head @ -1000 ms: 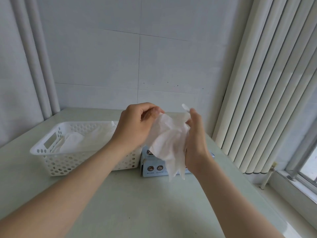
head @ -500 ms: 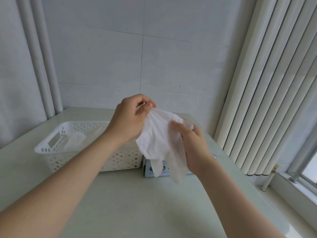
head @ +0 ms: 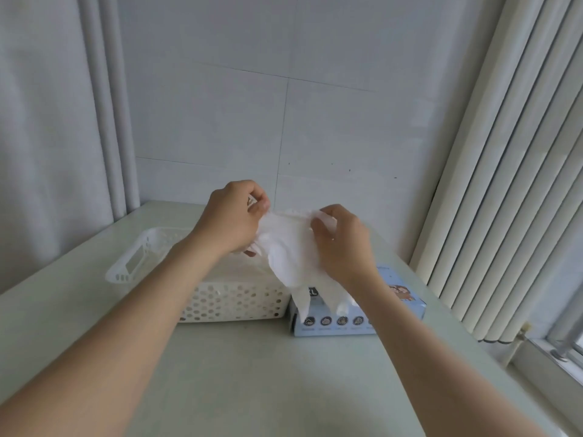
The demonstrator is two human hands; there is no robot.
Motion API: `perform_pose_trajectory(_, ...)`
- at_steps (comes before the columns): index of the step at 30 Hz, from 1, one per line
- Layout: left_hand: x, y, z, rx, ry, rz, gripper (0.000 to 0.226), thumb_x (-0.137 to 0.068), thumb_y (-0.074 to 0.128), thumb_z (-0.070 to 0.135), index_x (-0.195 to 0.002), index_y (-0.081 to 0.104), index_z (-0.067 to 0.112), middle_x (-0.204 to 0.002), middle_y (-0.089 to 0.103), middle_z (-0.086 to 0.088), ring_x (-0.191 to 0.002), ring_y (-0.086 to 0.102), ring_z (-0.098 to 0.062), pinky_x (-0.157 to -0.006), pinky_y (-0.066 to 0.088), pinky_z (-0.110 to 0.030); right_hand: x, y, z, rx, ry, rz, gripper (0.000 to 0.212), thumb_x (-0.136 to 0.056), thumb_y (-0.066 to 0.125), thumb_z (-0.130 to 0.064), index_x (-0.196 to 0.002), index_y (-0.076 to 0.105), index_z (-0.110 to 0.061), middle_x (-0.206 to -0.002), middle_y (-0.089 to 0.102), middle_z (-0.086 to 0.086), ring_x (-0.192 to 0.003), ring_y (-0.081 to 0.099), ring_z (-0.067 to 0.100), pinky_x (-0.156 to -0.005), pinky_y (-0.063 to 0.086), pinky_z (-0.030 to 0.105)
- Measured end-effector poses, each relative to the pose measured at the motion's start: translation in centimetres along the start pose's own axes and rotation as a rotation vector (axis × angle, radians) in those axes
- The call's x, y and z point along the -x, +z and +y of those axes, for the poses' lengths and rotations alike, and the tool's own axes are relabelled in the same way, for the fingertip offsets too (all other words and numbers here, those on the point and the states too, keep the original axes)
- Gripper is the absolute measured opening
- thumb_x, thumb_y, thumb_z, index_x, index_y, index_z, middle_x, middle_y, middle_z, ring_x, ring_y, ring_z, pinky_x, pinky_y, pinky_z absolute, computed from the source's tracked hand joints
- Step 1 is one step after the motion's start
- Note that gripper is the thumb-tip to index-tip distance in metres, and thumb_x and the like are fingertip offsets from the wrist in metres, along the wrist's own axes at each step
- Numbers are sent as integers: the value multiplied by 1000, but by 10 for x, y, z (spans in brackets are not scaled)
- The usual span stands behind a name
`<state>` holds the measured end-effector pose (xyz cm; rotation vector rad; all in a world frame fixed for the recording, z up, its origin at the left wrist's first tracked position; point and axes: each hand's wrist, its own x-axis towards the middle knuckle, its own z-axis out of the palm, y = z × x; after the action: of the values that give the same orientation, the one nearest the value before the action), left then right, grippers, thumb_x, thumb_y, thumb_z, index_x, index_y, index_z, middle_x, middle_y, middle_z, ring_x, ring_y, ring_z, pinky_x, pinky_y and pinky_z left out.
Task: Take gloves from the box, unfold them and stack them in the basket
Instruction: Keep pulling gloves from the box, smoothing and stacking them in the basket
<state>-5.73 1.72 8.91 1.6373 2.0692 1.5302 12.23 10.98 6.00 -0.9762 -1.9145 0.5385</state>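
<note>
A thin white glove (head: 291, 253) hangs in the air between both hands, its fingers dangling down over the blue glove box (head: 334, 323). My left hand (head: 232, 220) pinches the glove's upper left edge. My right hand (head: 344, 244) pinches the upper right edge, and the cuff is stretched between them. The white perforated basket (head: 227, 302) stands on the table left of the box, partly hidden behind my left forearm; what lies inside it is hidden.
The pale green table (head: 268, 380) runs to a wall at the back. Vertical blinds (head: 511, 171) hang on the right above a window sill (head: 561, 364). A curtain (head: 63, 121) hangs at the left.
Both hands have moved apart along the glove's top edge, spreading it wider. The glove now hangs lower, over the box, and the view has tilted upward a little.
</note>
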Motion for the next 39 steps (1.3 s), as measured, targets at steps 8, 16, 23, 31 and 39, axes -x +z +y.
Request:
perform_pose_trajectory(8, -11, -41, -45, -67, -202, -107, 18, -99, 72, 33, -96, 64, 17, -114, 55, -6, -54, 73, -33, -45, 56, -34, -41, 60, -37, 395, -89, -218, 23, -103, 59, -25, -123, 67, -16, -112, 67, 14, -104, 63, 37, -74, 45, 35)
perform_pose_trajectory(16, -21, -74, -90, -486, -250, -118, 24, -90, 83, 32, -94, 65, 17, -110, 63, -8, -93, 65, -28, -74, 54, -35, -37, 96, -48, 661, -261, -222, 30, -98, 69, -16, -125, 59, -17, -112, 63, 7, -102, 62, 31, -80, 48, 37)
perform_pose_trajectory(23, -23, -59, -97, -865, -250, -256, 36, -85, 75, 14, -113, 62, 33, -123, 43, -3, -121, 48, -33, -101, 50, -47, -22, 87, -60, 320, -341, -446, 48, -87, 61, -15, -132, 68, -32, -114, 48, -3, -107, 57, 19, -92, 52, 35)
perform_pose_trajectory(31, -10, -47, -56, -724, -229, -745, 65, -95, 69, 48, -154, 41, 43, -141, 51, 7, -122, 55, -20, -104, 46, -36, -4, 72, -63, 544, -107, -808, 65, -84, 49, -51, -144, 58, -29, -134, 62, -3, -130, 52, 24, -92, 41, 31)
perform_pose_trajectory(39, -13, -35, -61, -805, -269, -915, 69, -93, 54, 37, -159, 36, 43, -164, 41, 9, -148, 43, -22, -121, 37, -46, -8, 77, -75, 687, -54, -1014, 115, -46, 20, -70, -146, 56, -27, -139, 61, 1, -126, 57, 27, -106, 47, 44)
